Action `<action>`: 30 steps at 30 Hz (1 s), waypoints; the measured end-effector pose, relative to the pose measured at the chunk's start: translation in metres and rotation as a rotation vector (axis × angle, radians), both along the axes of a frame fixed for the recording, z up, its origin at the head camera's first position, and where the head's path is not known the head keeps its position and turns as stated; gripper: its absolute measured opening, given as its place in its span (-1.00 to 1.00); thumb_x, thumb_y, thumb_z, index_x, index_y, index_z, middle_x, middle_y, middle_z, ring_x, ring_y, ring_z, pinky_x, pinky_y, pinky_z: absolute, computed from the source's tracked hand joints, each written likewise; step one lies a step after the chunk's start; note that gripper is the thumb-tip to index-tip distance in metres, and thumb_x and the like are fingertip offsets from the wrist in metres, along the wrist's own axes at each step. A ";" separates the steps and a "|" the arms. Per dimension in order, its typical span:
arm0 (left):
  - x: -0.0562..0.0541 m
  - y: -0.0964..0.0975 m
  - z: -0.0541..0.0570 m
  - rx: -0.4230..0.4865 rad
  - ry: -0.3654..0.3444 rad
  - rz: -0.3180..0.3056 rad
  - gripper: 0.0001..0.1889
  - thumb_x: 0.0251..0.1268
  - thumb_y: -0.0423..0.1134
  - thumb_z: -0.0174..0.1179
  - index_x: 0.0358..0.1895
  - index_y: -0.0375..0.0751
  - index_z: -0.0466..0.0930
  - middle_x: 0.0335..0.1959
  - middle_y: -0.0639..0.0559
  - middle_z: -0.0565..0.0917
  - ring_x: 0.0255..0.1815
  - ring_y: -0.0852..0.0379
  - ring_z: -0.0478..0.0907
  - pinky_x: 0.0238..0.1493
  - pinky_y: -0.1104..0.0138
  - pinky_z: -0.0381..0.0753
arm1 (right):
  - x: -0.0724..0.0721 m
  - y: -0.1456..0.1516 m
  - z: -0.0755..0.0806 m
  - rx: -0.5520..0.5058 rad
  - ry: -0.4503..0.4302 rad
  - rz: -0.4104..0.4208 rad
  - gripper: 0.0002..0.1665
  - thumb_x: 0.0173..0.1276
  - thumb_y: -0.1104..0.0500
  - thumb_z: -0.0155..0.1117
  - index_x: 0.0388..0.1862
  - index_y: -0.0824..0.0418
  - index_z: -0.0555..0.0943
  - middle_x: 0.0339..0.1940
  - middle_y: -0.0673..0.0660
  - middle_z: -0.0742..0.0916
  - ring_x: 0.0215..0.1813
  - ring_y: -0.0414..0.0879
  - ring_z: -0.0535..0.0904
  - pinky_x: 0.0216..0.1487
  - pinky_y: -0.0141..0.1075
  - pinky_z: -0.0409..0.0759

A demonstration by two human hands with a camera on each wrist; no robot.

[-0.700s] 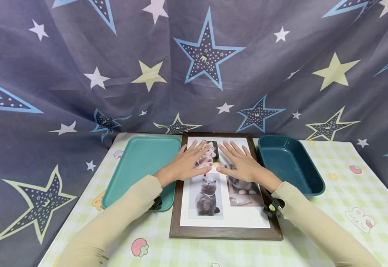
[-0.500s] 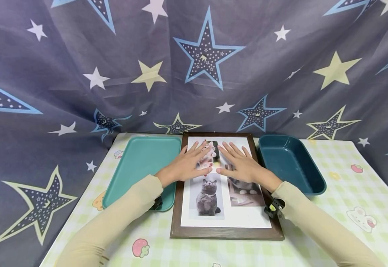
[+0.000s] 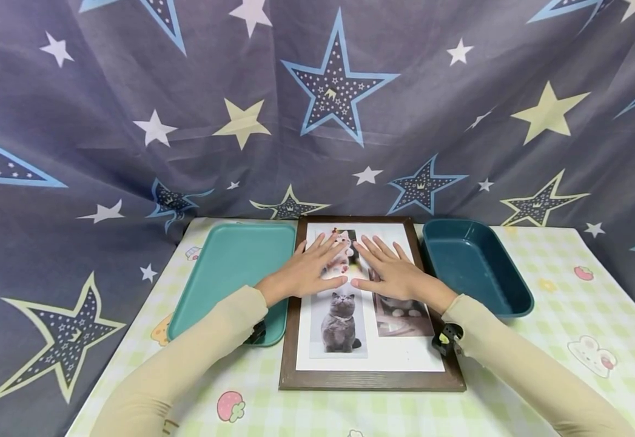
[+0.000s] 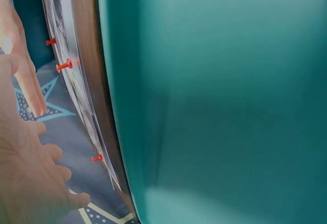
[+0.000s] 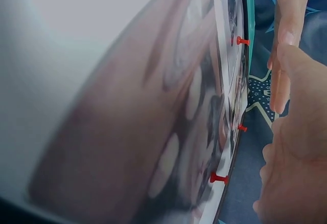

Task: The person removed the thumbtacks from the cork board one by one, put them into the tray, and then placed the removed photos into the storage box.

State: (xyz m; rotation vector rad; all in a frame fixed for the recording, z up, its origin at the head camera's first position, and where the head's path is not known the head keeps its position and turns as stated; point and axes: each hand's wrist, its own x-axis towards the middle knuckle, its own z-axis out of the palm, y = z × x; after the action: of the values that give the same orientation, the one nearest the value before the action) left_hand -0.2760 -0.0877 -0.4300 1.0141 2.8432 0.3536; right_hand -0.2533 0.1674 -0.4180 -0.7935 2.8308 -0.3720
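A white board in a dark brown wooden frame lies in the middle of the table, bearing cat photos. One shows a sitting grey cat; another photo is on the right, partly covered by a hand. My left hand and right hand are spread over the board's upper half, fingers straight, thumb tips close together, holding nothing. Both wrist views show the hands raised off the board's surface. Red push pins stick out of the photos, such as one pin at left and another pin at right.
A flat teal tray lies left of the frame, under my left forearm. To the right stands a deep dark-teal basin. A checked cloth covers the table, and a star-patterned curtain hangs behind.
Both hands stay spread over the board; the right hand has shifted very slightly left, bringing the thumb tips nearer each other. The frame, tray and basin have not moved on the table.
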 end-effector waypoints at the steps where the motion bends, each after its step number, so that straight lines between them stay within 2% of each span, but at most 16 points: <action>1: 0.000 0.000 0.000 0.000 -0.006 0.002 -0.13 0.46 0.47 -0.20 0.67 0.32 -0.31 0.72 -0.05 -0.17 0.72 -0.18 -0.26 0.61 -0.33 -0.15 | -0.001 0.000 0.000 0.000 0.002 0.002 0.06 0.48 -0.53 -0.14 0.71 -0.14 -0.27 0.74 0.08 -0.10 0.73 0.14 -0.27 0.67 0.28 -0.31; 16: -0.008 -0.003 -0.001 -0.019 -0.040 0.008 -0.12 0.46 0.47 -0.21 0.69 0.21 -0.22 0.72 -0.05 -0.19 0.72 -0.18 -0.27 0.62 -0.32 -0.17 | -0.005 0.002 0.004 0.025 0.017 0.023 0.05 0.48 -0.52 -0.14 0.71 -0.13 -0.24 0.73 0.06 -0.12 0.74 0.12 -0.26 0.67 0.27 -0.30; 30: -0.010 -0.010 0.006 -0.028 -0.043 0.021 -0.13 0.48 0.41 -0.12 0.69 0.11 -0.13 0.71 -0.09 -0.13 0.72 -0.15 -0.26 0.65 -0.26 -0.17 | -0.007 0.003 0.001 0.009 0.030 0.051 0.03 0.50 -0.50 -0.13 0.72 -0.07 -0.15 0.73 0.09 -0.06 0.73 0.13 -0.22 0.67 0.28 -0.28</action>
State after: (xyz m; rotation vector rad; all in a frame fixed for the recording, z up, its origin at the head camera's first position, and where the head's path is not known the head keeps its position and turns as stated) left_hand -0.2859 -0.0973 -0.4243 0.9603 2.8142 0.3319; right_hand -0.2599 0.1699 -0.4172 -0.8748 2.8320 -0.3423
